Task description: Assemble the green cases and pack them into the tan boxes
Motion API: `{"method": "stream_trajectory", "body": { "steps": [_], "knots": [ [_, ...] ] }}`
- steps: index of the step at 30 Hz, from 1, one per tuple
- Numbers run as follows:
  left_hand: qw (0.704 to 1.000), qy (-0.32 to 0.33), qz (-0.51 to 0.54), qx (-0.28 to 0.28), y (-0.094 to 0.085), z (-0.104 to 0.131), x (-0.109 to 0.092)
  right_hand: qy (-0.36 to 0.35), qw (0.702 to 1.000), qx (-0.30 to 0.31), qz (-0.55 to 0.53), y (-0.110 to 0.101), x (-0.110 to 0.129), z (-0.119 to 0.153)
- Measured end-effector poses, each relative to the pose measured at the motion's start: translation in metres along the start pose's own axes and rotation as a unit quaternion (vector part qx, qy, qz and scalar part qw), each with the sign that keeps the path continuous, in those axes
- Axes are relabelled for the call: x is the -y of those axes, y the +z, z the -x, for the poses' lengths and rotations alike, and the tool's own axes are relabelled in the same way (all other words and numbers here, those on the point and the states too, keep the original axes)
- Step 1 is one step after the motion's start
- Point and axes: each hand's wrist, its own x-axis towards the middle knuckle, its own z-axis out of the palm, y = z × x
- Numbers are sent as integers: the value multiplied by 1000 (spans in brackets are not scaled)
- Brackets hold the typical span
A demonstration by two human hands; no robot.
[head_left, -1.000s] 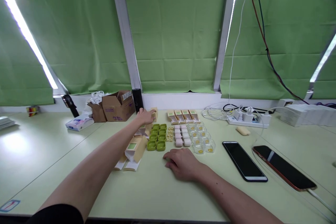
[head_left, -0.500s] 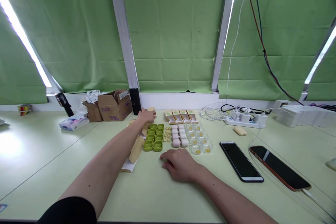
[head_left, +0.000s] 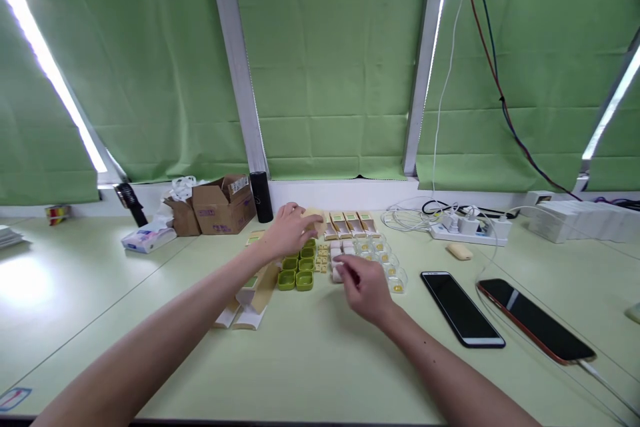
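Observation:
My left hand (head_left: 290, 232) reaches over the far end of the green square cups (head_left: 296, 265), its fingers closed on a tan piece of card (head_left: 314, 215), partly hidden by the fingers. My right hand (head_left: 369, 288) hovers over the near end of the pale pink cylinders (head_left: 336, 255), fingers loosely curled and apart, nothing visible in them. Small yellow pieces (head_left: 321, 259) lie between the cups and cylinders. Clear cups with yellow centres (head_left: 397, 280) stand at the right of the rows. Folded tan-and-white cartons (head_left: 264, 287) lie under and beside my left forearm.
Behind the rows stand several open cartons (head_left: 353, 225). A cardboard box (head_left: 225, 207), a black cylinder (head_left: 261, 197) and a tissue pack (head_left: 149, 237) are at the back left. Two phones (head_left: 463, 308), a power strip (head_left: 470, 232) and cables occupy the right side.
My left hand has moved right toward the back of the rows, with the tan card now in its fingers. My right hand has lifted off the table and moved right and forward.

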Motion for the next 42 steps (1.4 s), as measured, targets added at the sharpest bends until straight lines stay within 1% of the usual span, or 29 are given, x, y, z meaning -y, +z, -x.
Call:
{"method": "stream_trajectory", "body": {
  "steps": [1,3,5,8,11,13,16,20,22,25,28,31,33,36,42],
  "knots": [
    [999,29,16,-15,-5,11,-11,10,998,-52,-23,-5,-3,-3],
    [996,70,51,-18,-14,32,-32,29,985,-150,-74,-14,-9,-9],
    [992,103,69,-4,-20,53,-53,59,969,-203,-126,-24,-15,-15],
    [985,143,91,24,-21,78,-79,103,947,-234,-192,-36,-20,-24],
    [980,156,115,52,-15,93,-95,118,939,-242,-216,-45,-22,-31],
    [977,154,133,66,-10,99,-100,123,940,-233,-216,-48,-24,-33],
    [972,151,164,70,-8,102,-100,127,948,-202,-210,-49,-29,-33],
    [970,139,197,39,-11,99,-97,121,960,-175,-184,-44,-37,-25],
    [968,123,219,20,-8,94,-97,96,971,-158,-152,-40,-38,-18],
    [963,104,246,-23,7,86,-97,20,993,-88,-78,-33,-36,-9],
    [961,97,250,-66,30,83,-98,-40,999,-7,-31,-27,-31,-2],
    [960,102,243,-89,49,87,-98,-46,997,58,-15,-21,-28,3],
    [959,103,244,-99,56,91,-97,-39,996,82,-4,-19,-26,5],
    [957,101,251,-106,58,95,-91,-33,996,85,12,-19,-25,5],
    [958,94,245,-115,48,95,-77,-22,997,65,18,-23,-27,4]
  ]
}}
